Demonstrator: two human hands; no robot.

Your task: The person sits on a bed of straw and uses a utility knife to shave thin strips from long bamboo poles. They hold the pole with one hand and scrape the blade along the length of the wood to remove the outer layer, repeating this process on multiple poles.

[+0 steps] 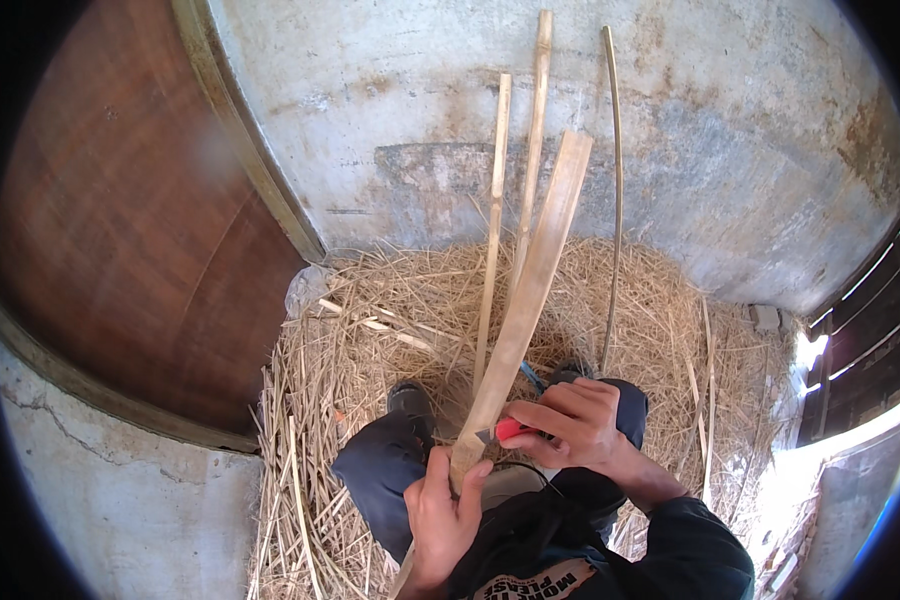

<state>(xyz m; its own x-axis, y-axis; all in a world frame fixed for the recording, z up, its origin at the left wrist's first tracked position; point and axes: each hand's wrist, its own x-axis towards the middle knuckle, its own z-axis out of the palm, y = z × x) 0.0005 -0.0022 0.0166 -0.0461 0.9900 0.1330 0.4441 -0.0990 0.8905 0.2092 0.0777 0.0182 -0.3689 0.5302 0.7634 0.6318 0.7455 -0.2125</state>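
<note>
A long, flat bamboo slat [532, 275] slants up from my lap toward the wall, wider at its far end. My left hand [444, 508] is closed around its lower end, thumb on the right side. In my right hand [573, 420] is a red-handled knife [513, 429], gripped with the fingers curled over the handle. Its short blade lies against the slat's right edge, just above my left hand. Part of the knife handle is hidden by my fingers.
Thin bamboo strips [496, 190] and a long thin stick [615, 170] lean on the grey wall [420, 100]. Straw and shavings [370, 300] cover the floor around my legs. A brown door panel [140, 220] is at left; dark slats [865, 320] stand at right.
</note>
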